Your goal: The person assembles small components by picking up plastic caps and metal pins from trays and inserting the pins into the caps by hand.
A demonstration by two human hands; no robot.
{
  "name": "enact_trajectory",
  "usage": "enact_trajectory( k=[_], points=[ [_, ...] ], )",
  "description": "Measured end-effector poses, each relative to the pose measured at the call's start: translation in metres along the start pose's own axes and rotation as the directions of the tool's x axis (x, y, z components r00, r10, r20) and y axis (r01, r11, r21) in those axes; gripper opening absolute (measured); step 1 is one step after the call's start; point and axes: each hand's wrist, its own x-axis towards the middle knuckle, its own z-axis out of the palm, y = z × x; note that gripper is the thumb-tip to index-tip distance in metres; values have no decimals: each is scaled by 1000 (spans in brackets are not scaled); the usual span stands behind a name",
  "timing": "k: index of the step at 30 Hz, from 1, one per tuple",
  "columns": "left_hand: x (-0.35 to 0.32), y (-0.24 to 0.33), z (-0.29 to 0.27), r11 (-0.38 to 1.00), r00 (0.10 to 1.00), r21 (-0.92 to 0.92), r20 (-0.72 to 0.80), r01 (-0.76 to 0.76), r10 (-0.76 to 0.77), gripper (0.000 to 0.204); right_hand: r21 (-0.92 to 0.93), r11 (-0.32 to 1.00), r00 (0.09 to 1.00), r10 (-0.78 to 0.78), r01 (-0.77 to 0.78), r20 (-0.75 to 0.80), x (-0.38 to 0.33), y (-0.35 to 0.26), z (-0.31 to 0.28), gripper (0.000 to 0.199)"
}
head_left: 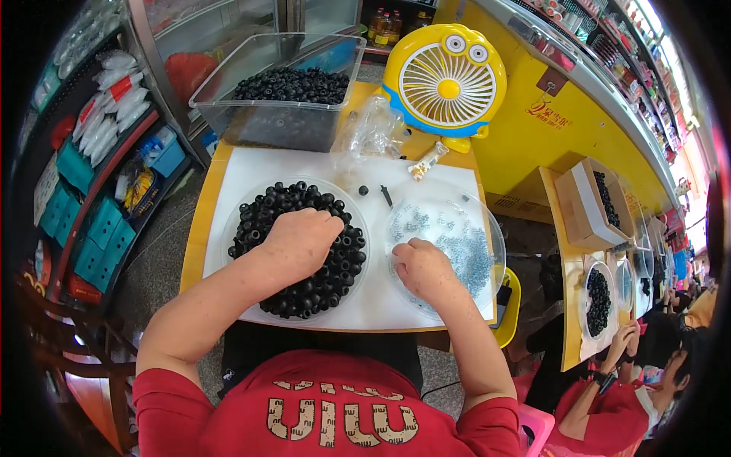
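Note:
My left hand (303, 242) is over a round clear tray heaped with black bead-like parts (308, 301), several of them showing a hole. Its fingers are curled and pressed together among the parts; what they hold, if anything, is hidden. At the right, my right hand (428, 268) reaches over a second shallow clear tray (499, 255). Tiny clear, bluish pieces (470, 263) are scattered in that tray. The right fingertips are pinched together at the tray's left side, and anything between them is too small to make out.
Behind the trays stand a big clear bin (304, 114) of black parts, a crumpled plastic bag (373, 133) and a yellow fan (445, 84). A loose black part (363, 190) and a thin dark piece (387, 196) lie between the trays. Another person (617, 388) sits at the right.

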Motion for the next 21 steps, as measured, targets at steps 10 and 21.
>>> enact_trajectory(
  k=[10, 21],
  points=[
    [-27, 15, -26, 213, 916, -940, 180, 268, -359, 15, 170, 984, 998, 54, -49, -24, -4, -4, -5, 13],
    [-64, 33, -9, -265, 894, -939, 302, 219, -331, 14, 111, 961, 966, 258, -252, -36, -16, 14, -15, 21]
  ],
)
